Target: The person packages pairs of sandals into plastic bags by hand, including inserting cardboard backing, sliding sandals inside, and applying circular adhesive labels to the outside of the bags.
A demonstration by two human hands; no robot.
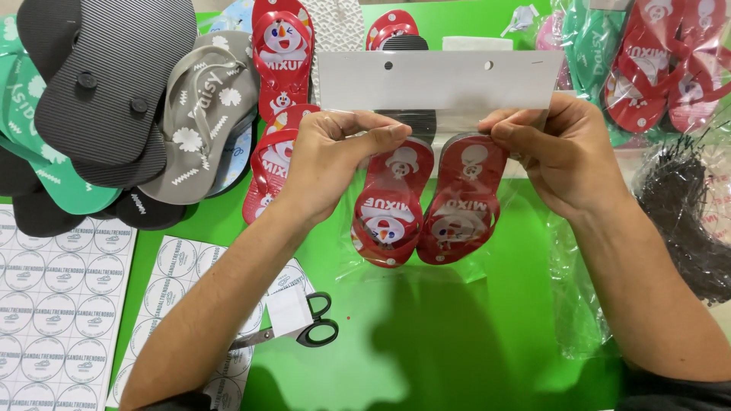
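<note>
I see both hands level, pinching the clear bag (426, 228) just under its white header card (438, 80): left hand (335, 156) and right hand (552, 152) at opposite sides, fingers pressed together. Red sandal pair (426, 202) hangs inside, long axis toward me. Scissors (304, 327) lie near the left forearm; sandal pile (122, 106) sits far left.

A single head-worn camera looks steeply down and forward over a green table (502, 320), close enough that both forearms enter from the bottom edge. The table fills most of the frame; its far edge lies near the top. Just one view exists, so nothing overlaps with another. Scissors (304, 329) lie on the table, near its lower left.
</note>
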